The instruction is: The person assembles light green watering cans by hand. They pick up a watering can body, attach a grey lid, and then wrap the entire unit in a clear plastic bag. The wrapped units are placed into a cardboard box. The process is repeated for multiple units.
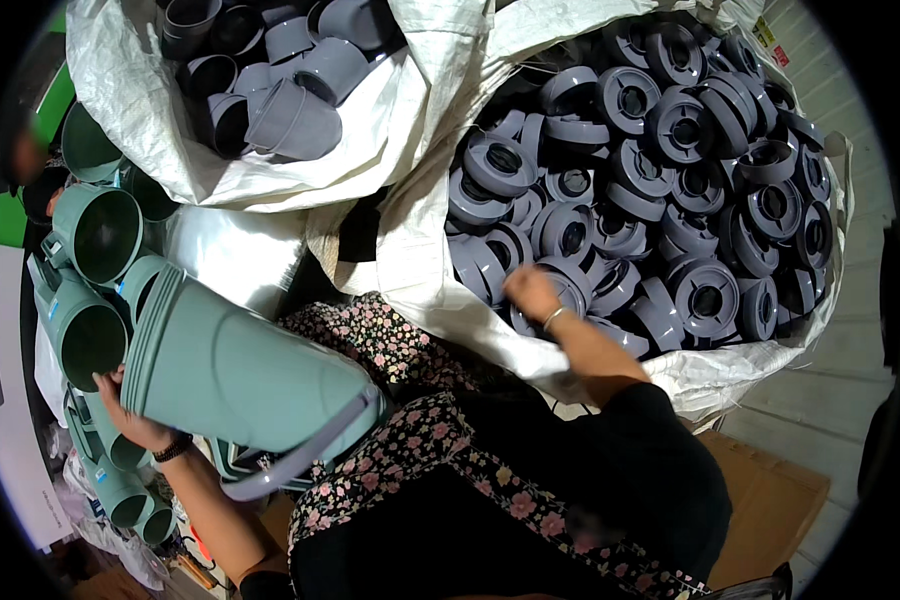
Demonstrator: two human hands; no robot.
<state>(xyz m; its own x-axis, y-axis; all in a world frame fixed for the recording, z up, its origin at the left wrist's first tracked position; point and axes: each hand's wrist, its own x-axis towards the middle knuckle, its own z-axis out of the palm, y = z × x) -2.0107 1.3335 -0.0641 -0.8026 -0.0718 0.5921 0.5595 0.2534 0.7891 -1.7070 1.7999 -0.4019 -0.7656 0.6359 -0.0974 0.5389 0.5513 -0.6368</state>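
A tall, tapered green plastic bucket (245, 365) lies tilted across my lap, its ridged rim toward the left. My left hand (135, 415) grips it at that rim, with the thumb side showing and some fingers hidden. A curved grey handle (305, 455) crosses the bucket's narrower end. My right hand (532, 292) reaches into a large white woven sack (420, 290), among many grey round plastic parts (707, 298) with hollow centres. It is slightly blurred and its fingers are bent close to the parts, so whether it grips one cannot be made out.
Another white sack (120, 90) at the upper left holds grey plastic cups (295, 120). Several green buckets (90, 345) are stacked along the left side. Clear plastic sheeting (235, 245) lies between them and the sacks. A cardboard box (765, 490) stands at the lower right.
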